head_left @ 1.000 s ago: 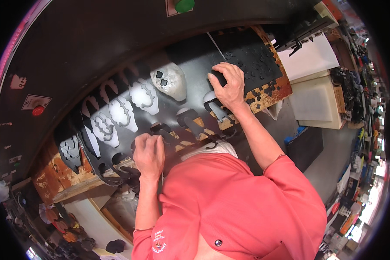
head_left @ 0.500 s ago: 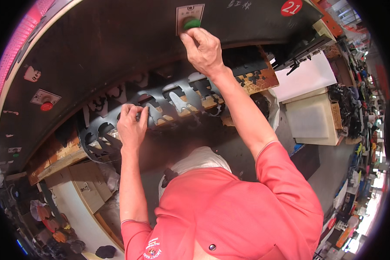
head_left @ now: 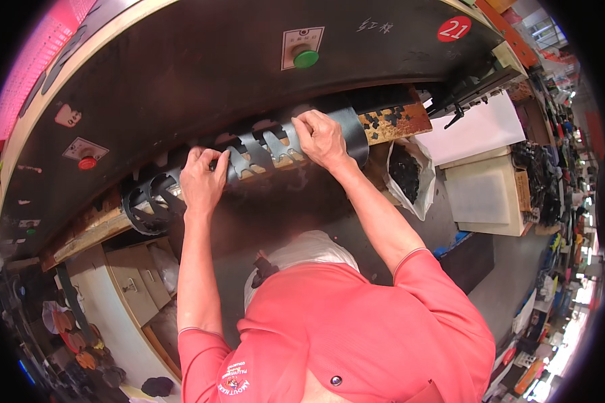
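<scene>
cut-out sheet (head_left: 249, 158): lies along wooden bench edge (head_left: 87, 232), beneath machine housing (head_left: 202, 74). left hand (head_left: 202, 181) on its left part, right hand (head_left: 323, 138) on its right part. round button (head_left: 306, 58) on housing, above right hand. bag (head_left: 410, 174) hangs right of sheet; stacked boards (head_left: 484, 195) further right.

right hand (head_left: 323, 138) down from green button (head_left: 306, 58) onto black sheet (head_left: 249, 158)

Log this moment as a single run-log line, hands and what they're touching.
left hand: gripping black cut-out sheet | right hand: gripping same sheet | sheet: curled over wooden board edge | green button: untouched
</scene>
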Motion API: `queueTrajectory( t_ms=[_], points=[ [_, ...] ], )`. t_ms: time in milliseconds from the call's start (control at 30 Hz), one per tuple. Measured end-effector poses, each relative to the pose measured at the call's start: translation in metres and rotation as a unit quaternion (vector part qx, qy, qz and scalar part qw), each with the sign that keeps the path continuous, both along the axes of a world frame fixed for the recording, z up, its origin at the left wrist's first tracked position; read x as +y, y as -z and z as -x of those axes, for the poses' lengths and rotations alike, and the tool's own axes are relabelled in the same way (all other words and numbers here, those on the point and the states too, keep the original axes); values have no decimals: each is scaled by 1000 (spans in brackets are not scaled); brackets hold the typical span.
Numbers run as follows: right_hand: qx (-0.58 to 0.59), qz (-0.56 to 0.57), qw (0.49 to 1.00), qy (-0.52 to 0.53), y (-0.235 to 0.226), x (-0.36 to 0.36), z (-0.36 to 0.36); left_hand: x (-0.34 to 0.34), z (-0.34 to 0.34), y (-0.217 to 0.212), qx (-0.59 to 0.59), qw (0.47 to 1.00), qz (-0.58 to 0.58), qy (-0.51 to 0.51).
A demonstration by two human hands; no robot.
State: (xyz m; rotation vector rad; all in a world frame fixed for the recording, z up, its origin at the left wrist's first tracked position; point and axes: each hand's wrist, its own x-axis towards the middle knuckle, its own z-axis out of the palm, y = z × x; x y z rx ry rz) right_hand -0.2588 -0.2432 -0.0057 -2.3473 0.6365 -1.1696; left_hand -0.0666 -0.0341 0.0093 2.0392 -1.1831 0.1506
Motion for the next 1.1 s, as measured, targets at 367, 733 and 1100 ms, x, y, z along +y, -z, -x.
queueTrajectory(
  t_ms=[367, 733, 1100],
  points=[
    [3, -24, 1000, 12, 4, 2, 4, 3, 0, 1, 16, 1000, -8, 2],
    [45, -262, 963, 51, -29, -7, -12, 0, -3, -35, 113, 985, -124, 44],
    [146, -38, 988, -28, -29, -41, -134, -96, -49, -9, -31, 992, -47, 117]
  ],
)
